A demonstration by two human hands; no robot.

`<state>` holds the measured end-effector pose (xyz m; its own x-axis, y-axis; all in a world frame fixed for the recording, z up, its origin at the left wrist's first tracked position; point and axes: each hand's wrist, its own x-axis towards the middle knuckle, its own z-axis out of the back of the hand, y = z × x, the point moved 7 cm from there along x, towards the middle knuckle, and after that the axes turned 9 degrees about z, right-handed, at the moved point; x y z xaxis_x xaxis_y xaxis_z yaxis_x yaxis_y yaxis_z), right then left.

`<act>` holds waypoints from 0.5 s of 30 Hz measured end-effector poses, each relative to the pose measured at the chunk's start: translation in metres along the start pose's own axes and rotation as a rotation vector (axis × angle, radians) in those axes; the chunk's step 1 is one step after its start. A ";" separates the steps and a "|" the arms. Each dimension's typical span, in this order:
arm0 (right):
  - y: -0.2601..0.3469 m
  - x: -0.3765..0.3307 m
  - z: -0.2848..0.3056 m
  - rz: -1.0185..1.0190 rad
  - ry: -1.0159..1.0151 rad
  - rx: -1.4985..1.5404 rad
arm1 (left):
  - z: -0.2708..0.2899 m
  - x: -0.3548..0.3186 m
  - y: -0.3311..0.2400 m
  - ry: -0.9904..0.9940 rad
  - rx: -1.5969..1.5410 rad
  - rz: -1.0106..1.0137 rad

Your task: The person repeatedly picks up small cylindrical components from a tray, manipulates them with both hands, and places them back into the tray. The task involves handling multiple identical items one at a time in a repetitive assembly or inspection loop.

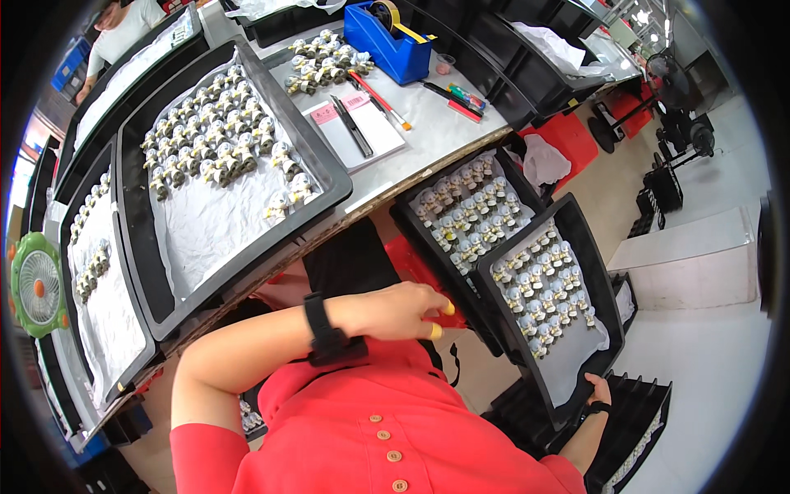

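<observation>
While the right hand (599, 389) grips the black tray (594, 272) at its near right corner, the left hand (395, 313) hangs in front of the red shirt (354, 428). In the head view, the right fingers are bent round the rim. The left fingers are partly bent with a small gap between the tips, two tips wear yellow covers, and I see nothing held in them.

The black tray is out past the front edge of the table (448, 115), near its right corner. It tilts and lies partly over a lower tray (410, 221); I can't tell how much it rests on it. Small toys (543, 284) stand in rows at its far end, and white paper (568, 375) shows bare at the near end.

The tray looks stiff and not too heavy, but one hand at a corner could let it tip. Two hands on opposite rims would be safer. The toys look small and hard, may slide on the smooth paper, and their thin bits might chip.
</observation>
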<state>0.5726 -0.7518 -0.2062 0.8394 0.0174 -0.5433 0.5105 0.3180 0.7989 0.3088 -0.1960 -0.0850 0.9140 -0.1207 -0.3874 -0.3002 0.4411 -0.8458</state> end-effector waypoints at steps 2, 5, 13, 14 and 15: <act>0.003 0.003 0.001 0.005 0.019 -0.004 | -0.001 0.029 0.031 -0.168 0.225 -0.005; -0.013 0.010 0.013 0.018 0.006 0.002 | 0.020 0.058 0.057 -0.306 0.333 0.171; -0.023 0.009 0.008 -0.007 -0.019 -0.011 | 0.054 0.102 0.081 -0.393 0.724 0.334; -0.023 0.008 0.003 -0.019 -0.016 -0.003 | 0.053 0.108 0.082 -0.385 0.788 0.356; -0.020 0.006 -0.001 -0.032 -0.013 0.004 | 0.053 0.114 0.082 -0.378 0.851 0.377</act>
<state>0.5666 -0.7569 -0.2259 0.8249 -0.0047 -0.5652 0.5378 0.3140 0.7824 0.4032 -0.1266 -0.1788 0.8707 0.3828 -0.3089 -0.4276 0.8994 -0.0907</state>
